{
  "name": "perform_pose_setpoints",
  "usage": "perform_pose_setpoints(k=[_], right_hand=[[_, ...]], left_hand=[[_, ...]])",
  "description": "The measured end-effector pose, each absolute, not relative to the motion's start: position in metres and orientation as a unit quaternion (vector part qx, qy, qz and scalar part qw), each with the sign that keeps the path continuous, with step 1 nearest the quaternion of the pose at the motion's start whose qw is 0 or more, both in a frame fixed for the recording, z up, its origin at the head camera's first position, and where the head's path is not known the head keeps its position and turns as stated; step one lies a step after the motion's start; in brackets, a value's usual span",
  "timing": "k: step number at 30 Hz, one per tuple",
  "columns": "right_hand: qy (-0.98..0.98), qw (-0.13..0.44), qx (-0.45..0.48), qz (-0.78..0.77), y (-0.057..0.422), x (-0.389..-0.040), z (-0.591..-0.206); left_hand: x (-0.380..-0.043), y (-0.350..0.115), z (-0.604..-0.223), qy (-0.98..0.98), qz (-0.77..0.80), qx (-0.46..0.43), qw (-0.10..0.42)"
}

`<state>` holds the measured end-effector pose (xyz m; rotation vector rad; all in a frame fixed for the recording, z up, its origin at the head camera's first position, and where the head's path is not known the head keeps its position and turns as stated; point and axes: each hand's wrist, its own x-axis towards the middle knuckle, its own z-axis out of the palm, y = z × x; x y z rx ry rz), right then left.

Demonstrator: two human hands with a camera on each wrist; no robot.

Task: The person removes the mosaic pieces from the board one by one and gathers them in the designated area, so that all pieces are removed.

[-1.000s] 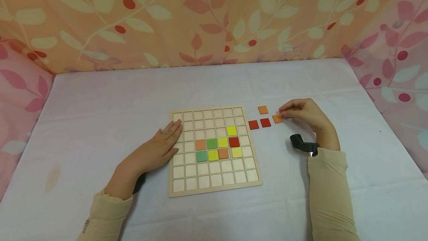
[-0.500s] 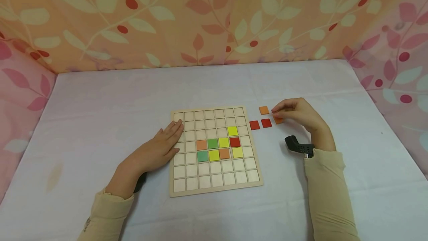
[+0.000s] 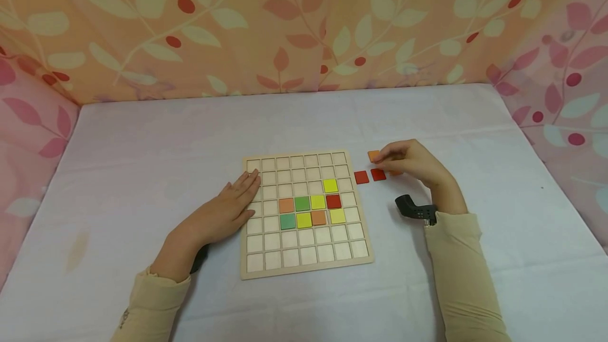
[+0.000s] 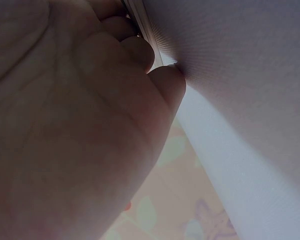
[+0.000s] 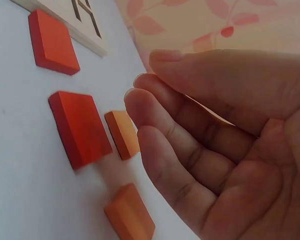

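Observation:
My left hand (image 3: 228, 206) lies with straight fingers across the left edge of a wooden grid board (image 3: 306, 271); the left wrist view shows its palm side and fingertips at the board's edge. My right hand (image 3: 413, 162) hovers over loose square tiles right of the board, fingers gently bent. In the right wrist view nothing shows between thumb and fingers. Nearest its fingertips are an orange tile (image 5: 122, 134) and a red tile (image 5: 80, 130). Another red tile (image 3: 361, 177) lies beside the board. A second orange tile (image 5: 130, 215) is mostly covered by the hand in the head view.
Coloured tiles sit in the board's middle cells, among them a green tile (image 3: 302, 203), a yellow tile (image 3: 330, 186) and a red tile (image 3: 334, 201). A white cloth (image 3: 190, 136) covers the table. Patterned curtains (image 3: 304, 25) stand behind it and at both sides.
My right hand has moved left from the right-hand orange tile, over the red tile, towards the back orange tile. The left hand stays in place on the board.

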<state>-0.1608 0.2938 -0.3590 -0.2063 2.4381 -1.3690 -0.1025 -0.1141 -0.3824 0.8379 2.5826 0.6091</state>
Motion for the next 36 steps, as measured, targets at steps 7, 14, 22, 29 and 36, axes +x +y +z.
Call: perform_pose_setpoints(k=[7,14,22,29,36], right_hand=[[0.860,0.175,-0.089,-0.470,0.284,-0.161,-0.360],[0.855,0.182,-0.107,-0.473,0.275,-0.160,-0.360],[0.848,0.202,-0.114,-0.476,0.269,-0.160,-0.359],[0.842,0.209,-0.124,-0.482,0.264,-0.160,-0.362],[0.836,0.218,-0.136,-0.486,0.258,-0.158,-0.362]], left_hand=[[-0.102,-0.113,-0.381,0.913,0.216,0.295,0.178],[-0.102,-0.113,-0.382,0.914,0.216,0.296,0.176],[-0.101,-0.113,-0.381,0.914,0.216,0.297,0.175],[-0.101,-0.113,-0.379,0.913,0.216,0.297,0.176],[-0.101,-0.113,-0.380,0.913,0.215,0.299,0.176]])
